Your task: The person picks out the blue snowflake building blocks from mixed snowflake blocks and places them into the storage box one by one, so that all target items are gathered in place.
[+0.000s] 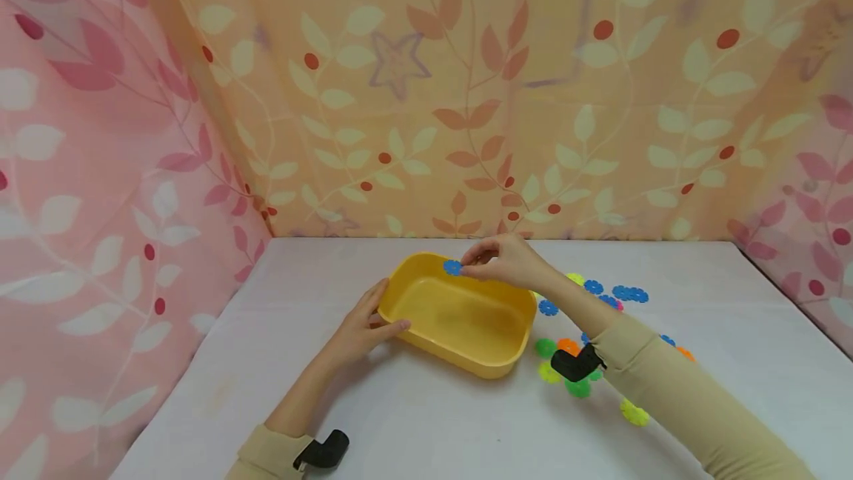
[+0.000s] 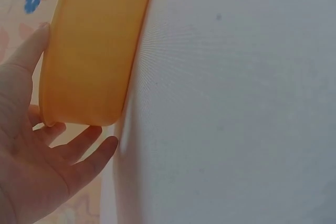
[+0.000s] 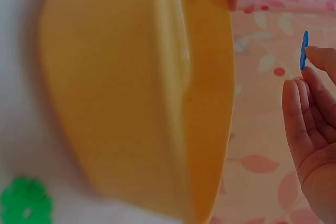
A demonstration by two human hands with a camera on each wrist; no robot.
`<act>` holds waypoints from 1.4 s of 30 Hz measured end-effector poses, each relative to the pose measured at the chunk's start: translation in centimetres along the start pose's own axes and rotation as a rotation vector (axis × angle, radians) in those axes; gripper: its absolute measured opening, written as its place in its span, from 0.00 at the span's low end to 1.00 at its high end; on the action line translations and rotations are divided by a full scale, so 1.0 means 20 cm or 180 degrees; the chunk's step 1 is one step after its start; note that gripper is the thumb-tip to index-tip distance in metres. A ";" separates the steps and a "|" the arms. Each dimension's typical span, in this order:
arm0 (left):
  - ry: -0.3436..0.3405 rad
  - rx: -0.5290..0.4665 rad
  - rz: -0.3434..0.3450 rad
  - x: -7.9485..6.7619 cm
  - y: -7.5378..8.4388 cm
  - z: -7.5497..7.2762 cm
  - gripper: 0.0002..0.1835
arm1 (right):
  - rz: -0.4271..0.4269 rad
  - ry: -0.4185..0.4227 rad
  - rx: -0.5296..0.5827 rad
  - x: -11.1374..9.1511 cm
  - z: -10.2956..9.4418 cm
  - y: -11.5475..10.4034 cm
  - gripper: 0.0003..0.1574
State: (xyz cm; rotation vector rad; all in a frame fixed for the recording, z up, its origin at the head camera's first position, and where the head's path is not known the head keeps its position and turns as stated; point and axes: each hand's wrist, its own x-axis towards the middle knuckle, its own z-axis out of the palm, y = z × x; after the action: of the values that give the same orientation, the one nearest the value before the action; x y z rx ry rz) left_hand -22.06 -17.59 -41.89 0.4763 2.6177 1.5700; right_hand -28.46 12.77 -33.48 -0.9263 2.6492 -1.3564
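Note:
A yellow plastic basin (image 1: 460,317) with rounded corners stands on the table. My left hand (image 1: 360,324) holds its left end, the thumb over the rim and the fingers along the outer wall, as the left wrist view also shows. Above the basin's far rim, my right hand (image 1: 506,261) pinches a blue notched plastic disc (image 1: 452,267) between thumb and fingertips. In the right wrist view this disc (image 3: 304,50) is seen edge-on, raised past the rim, with the other fingers loosely bent below it.
Several loose notched discs lie right of the basin, among them blue (image 1: 549,307), green (image 1: 578,388), orange (image 1: 569,346) and yellow (image 1: 634,412) ones. My right forearm hides part of them. Behind the white table (image 1: 426,428) hangs a patterned curtain (image 1: 466,95).

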 end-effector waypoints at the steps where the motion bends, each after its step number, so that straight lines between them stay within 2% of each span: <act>1: -0.0003 0.0001 0.0005 0.00 0.00 0.00 0.49 | -0.0039 -0.0051 0.0033 0.03 0.02 -0.01 0.11; 6: -0.0016 -0.0080 0.0012 0.02 0.00 0.02 0.49 | -0.0104 -0.0321 0.0198 0.17 0.11 -0.02 0.10; 11: -0.0058 -0.0141 0.0012 0.03 0.00 0.03 0.50 | -0.0115 -0.0681 0.0041 0.27 0.21 0.03 0.08; 18: -0.0074 -0.0159 -0.0066 0.03 0.00 0.02 0.50 | -0.0258 -0.1047 -0.0373 0.34 0.32 0.08 0.07; 24: -0.0065 -0.0180 0.0000 0.02 0.00 0.02 0.49 | -0.0158 -0.1376 -0.0483 0.37 0.42 0.11 0.06; 26: -0.0069 -0.0196 -0.0012 0.00 0.04 0.02 0.48 | -0.0137 -0.1485 -0.0500 0.38 0.44 0.11 0.04; 31: -0.0030 -0.0165 -0.0086 0.00 0.04 0.02 0.48 | -0.0081 -0.1575 -0.0590 0.37 0.48 0.11 0.02; 34: -0.0004 -0.0156 -0.0077 0.02 -0.02 0.01 0.49 | -0.0071 -0.1582 -0.0633 0.37 0.50 0.12 0.03; 42: 0.0036 -0.0159 -0.0093 0.00 0.01 0.00 0.48 | -0.0163 -0.1572 -0.0654 0.38 0.53 0.13 0.05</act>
State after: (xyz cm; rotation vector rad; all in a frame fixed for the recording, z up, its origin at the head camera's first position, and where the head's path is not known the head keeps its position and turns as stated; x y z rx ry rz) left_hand -22.00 -17.48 -41.80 0.4251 2.5744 1.6298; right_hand -33.14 2.26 -40.12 -1.1751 2.4129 -0.7385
